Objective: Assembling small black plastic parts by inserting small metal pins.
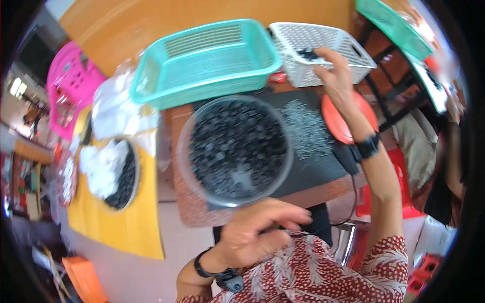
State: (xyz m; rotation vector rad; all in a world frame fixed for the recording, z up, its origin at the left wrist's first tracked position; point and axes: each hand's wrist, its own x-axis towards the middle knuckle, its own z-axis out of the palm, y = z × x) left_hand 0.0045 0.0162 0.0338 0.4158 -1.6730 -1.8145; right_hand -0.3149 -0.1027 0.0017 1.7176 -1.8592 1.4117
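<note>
My left hand [260,227] hovers over my lap, just off the near edge of the table, its thumb and fingers apart with nothing visible between them. It is slightly blurred. In front of it stands a round clear tub [184,174] full of small black plastic pieces [237,141]. My right hand [336,76] reaches over the near rim of a white perforated basket [361,59], thumb and forefinger spread. Several black pieces [306,54] lie in the basket beside its fingertips. A heap of grey screws or nails [305,129] rests on a dark mat, below my right hand.
A turquoise basket [202,73] sits behind the tub. An orange-red round lid or plate [371,108] lies under my right forearm. At left, a yellow board [113,227] carries a bowl of black pieces [126,187] and white plastic bags. A pink chair [73,81] stands beyond. Another person [449,166] is at right.
</note>
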